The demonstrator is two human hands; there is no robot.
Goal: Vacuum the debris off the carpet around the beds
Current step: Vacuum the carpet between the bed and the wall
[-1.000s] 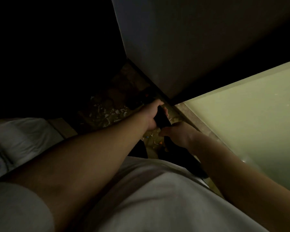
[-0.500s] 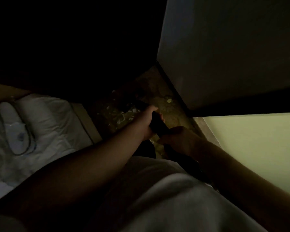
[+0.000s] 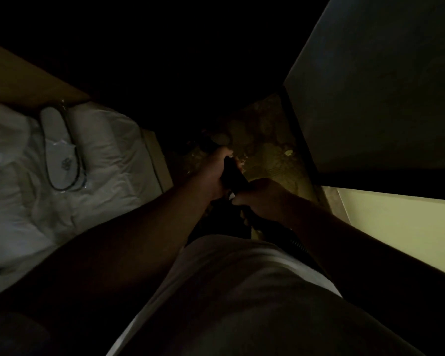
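The scene is very dark. A black vacuum wand (image 3: 232, 176) runs from my body down toward the patterned carpet (image 3: 270, 147). My left hand (image 3: 217, 173) grips the wand higher up, and my right hand (image 3: 262, 199) grips it just behind, where a ribbed hose (image 3: 297, 244) leaves it. The wand's far end disappears into shadow, so the nozzle is hidden. A few pale scraps of debris (image 3: 288, 152) lie on the carpet ahead of my hands.
A bed with rumpled white bedding (image 3: 100, 176) lies to the left, with a white slipper (image 3: 58, 155) and a dark cord on it. A dark wall or cabinet panel (image 3: 375, 98) rises at the right, a pale yellow-green wall (image 3: 401, 227) below it. The carpet strip between them is narrow.
The view has swung left, bringing more of the bed and the slipper into sight. Both hands keep their hold on the wand, which points further along the carpet strip.
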